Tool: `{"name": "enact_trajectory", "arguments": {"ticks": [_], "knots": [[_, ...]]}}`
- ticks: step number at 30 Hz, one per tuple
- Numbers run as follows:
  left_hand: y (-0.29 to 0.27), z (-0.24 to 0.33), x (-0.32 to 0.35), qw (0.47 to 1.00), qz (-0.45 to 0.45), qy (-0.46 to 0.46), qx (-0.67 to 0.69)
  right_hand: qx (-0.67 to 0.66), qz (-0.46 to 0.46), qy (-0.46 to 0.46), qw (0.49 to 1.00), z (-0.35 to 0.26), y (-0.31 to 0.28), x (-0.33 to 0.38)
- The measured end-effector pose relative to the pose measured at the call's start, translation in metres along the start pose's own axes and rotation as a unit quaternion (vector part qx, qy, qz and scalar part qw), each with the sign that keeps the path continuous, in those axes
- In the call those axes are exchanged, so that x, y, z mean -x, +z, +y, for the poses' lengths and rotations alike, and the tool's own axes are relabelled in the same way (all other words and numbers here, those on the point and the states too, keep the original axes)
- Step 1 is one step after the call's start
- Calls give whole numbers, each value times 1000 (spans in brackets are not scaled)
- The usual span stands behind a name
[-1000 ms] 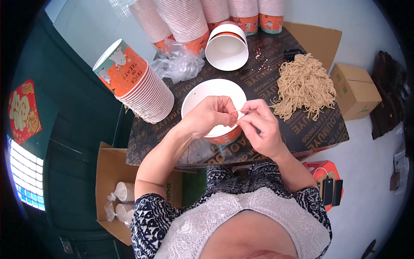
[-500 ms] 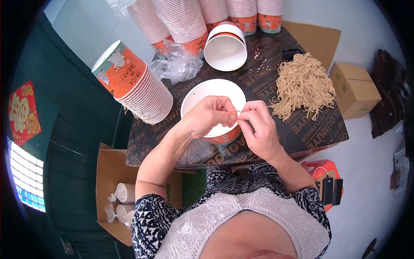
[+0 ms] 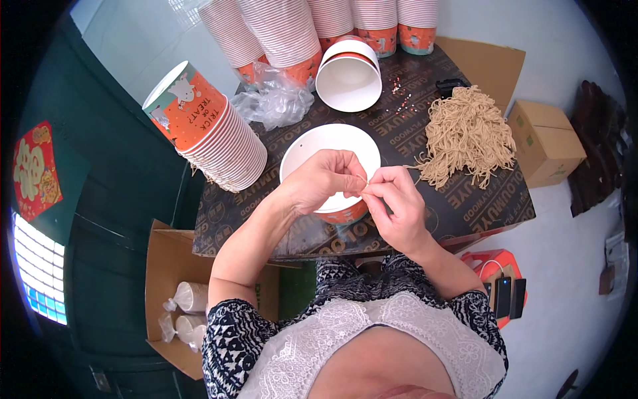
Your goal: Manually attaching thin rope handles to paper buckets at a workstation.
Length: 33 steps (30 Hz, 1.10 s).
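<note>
Over a white-lined paper bucket (image 3: 318, 141) with an orange printed outside, my two hands meet fingertip to fingertip. A short tan cord (image 3: 367, 181) is pinched between them. My left hand (image 3: 325, 181) grips it with thumb and forefinger, the other fingers curled. From the other side my right hand (image 3: 399, 205) pinches the cord too, and a loose strand shows by its knuckles. The bucket stands near the table's front edge, partly covered by my hands. A heap of cut tan cords (image 3: 468, 136) lies to the right of it.
Left stands a leaning stack of orange buckets (image 3: 206, 126), cords hanging at its rims. Behind are a crumpled plastic bag (image 3: 274, 100), tipped buckets (image 3: 349, 83), tall bucket stacks (image 3: 276, 30) and scattered small beads (image 3: 400, 101). An open carton (image 3: 163, 266) sits below left; a red stool (image 3: 473, 259) below right.
My fingers have shifted slightly on the cord, drawing closer together around it. The view has moved a little; the bucket and the heap stay put.
</note>
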<state>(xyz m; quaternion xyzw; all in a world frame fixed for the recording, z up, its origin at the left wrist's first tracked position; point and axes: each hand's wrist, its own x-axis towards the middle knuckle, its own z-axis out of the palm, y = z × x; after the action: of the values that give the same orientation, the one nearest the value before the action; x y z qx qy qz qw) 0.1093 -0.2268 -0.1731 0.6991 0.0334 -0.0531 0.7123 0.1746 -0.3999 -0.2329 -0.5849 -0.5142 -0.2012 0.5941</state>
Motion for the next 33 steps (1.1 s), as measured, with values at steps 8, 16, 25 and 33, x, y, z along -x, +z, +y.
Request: {"name": "enact_trajectory", "arguments": {"ticks": [8, 16, 25, 33], "knots": [[3, 10, 6, 999, 1, -12, -42, 1, -22, 40, 999, 12, -10, -6], [4, 9, 8, 987, -16, 24, -160, -15, -57, 60, 996, 18, -15, -4], [6, 11, 11, 938, -31, 78, -335, -28, -53, 49, 997, 19, -15, -7], [23, 7, 16, 840, 81, 194, -501, -30, -50, 45, 997, 17, -14, -9]]}}
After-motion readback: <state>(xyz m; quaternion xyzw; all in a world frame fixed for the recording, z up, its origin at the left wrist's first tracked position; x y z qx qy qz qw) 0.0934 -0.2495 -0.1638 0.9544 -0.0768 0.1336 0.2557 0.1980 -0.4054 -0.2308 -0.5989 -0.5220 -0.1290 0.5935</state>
